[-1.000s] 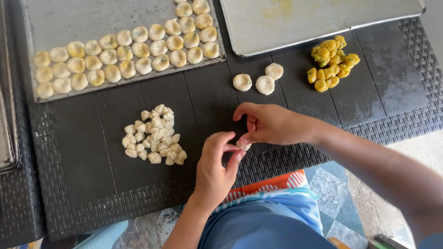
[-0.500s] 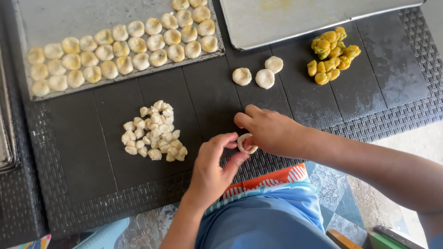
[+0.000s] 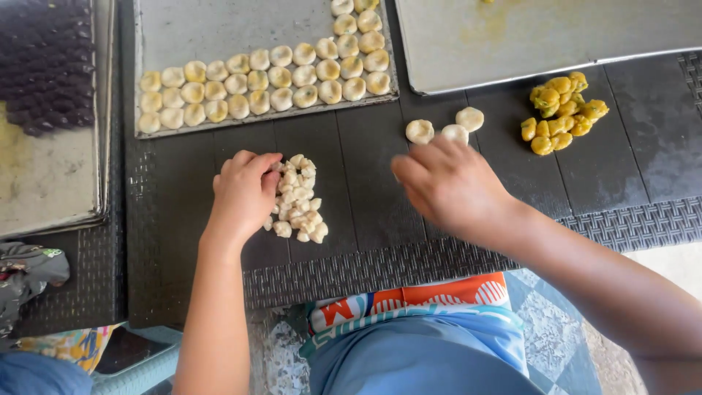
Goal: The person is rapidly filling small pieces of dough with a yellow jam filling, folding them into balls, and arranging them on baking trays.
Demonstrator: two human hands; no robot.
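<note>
Dark table (image 3: 365, 183): tray (image 3: 219, 29) holds dough rounds (image 3: 270, 77); left hand (image 3: 245, 194) curled on dough bits (image 3: 300, 197), grip unclear.

Left hand (image 3: 245, 194): bare, no glove, no ring or watch in view.
Right hand (image 3: 450, 186): bare, no ring or bracelet visible.
Forearms: both uncovered to the frame's edge; no sleeves, cuffs or bands show.
Lower garment: smooth light blue fabric garment (image 3: 420, 355) across the lap, folded into soft creases.
Waist area: strip of orange cloth with white curved markings (image 3: 439, 294), edged beneath by a teal and white band.
Nails: short, unpainted as far as visible.
</note>
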